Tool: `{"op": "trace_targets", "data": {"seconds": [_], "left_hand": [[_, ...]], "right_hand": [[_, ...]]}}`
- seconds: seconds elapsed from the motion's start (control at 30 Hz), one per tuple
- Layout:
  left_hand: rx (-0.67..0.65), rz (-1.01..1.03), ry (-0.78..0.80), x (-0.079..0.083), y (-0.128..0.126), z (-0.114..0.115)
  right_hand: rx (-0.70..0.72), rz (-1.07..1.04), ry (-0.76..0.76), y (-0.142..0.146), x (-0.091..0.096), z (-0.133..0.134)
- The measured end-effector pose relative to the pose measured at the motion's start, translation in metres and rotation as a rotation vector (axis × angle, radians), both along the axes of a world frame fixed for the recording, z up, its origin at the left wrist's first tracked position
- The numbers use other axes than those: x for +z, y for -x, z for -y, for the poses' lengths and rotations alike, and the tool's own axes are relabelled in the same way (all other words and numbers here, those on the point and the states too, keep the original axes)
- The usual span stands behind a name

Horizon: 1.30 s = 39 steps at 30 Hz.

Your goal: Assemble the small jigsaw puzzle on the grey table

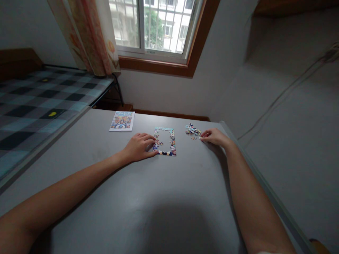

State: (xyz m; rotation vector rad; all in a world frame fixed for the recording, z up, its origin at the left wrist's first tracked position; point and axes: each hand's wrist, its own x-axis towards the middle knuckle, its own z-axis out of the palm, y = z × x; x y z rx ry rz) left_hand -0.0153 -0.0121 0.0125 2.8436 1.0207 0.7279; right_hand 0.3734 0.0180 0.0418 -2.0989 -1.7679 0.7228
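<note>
A small jigsaw frame [172, 141], only its coloured border joined, lies on the grey table [148, 197]. My left hand [140, 146] rests at the frame's left edge, fingers curled, fingertips touching the border pieces. My right hand [215, 137] reaches to a little heap of loose puzzle pieces [192, 131] to the right of the frame; its fingers are pinched at the heap's near edge, and what they hold is too small to make out. A printed picture card [122, 121] lies to the left of the frame.
A bed with a checked cover [39, 102] runs along the table's left side. A window [156, 26] with a flowered curtain [87, 38] is behind the table. The wall [291, 116] stands close along the table's right edge.
</note>
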Motion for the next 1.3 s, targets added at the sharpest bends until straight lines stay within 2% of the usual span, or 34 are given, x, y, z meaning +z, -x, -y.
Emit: {"op": "trace_targets", "data": {"seconds": [0.13, 0.3, 0.6, 0.83, 0.97, 1.1, 1.3], "left_hand": [[0.0, -0.001, -0.009, 0.0, 0.0, 0.0], [-0.004, -0.002, -0.006, -0.001, 0.0, -0.001], [-0.006, 0.011, -0.025, -0.002, 0.0, -0.001], [-0.012, 0.008, -0.033, 0.0, -0.001, 0.0], [-0.017, 0.004, -0.035, -0.002, 0.001, -0.001], [-0.017, 0.011, -0.034, -0.004, 0.001, -0.002], [-0.015, 0.009, -0.024, -0.002, 0.001, -0.001]], "right_hand": [[0.014, 0.029, -0.02, 0.0, -0.002, -0.002], [-0.135, 0.161, -0.237, 0.005, -0.011, -0.005], [-0.085, 0.189, -0.318, 0.003, -0.029, -0.011], [-0.168, 0.003, -0.323, 0.0, -0.03, -0.012], [-0.208, -0.234, -0.324, -0.002, -0.029, -0.009], [-0.242, -0.428, -0.289, -0.003, -0.019, -0.003], [-0.119, -0.503, -0.332, 0.021, 0.005, 0.002]]}}
